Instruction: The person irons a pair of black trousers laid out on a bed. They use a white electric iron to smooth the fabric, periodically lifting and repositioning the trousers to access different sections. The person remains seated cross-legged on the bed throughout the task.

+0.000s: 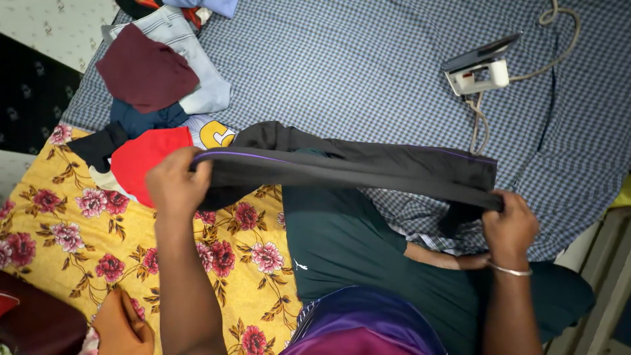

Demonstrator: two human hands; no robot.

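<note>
My left hand (174, 184) and my right hand (509, 227) hold a dark grey garment with a thin purple stripe (355, 167), folded into a long band and stretched level between them. The left hand grips its left end, the right hand pinches its right end. Under the garment lies a blue-and-white checked cloth (368, 72) spread over the surface. An electric iron (480, 69) stands on that cloth at the far right, well apart from both hands, its cord (483, 125) trailing down toward the garment.
A heap of clothes sits at the far left: a maroon piece (144, 69), pale blue jeans (204, 85), a red piece (148, 158). A yellow flowered sheet (72, 230) covers the near left. My dark green shirt (342, 250) fills the near middle.
</note>
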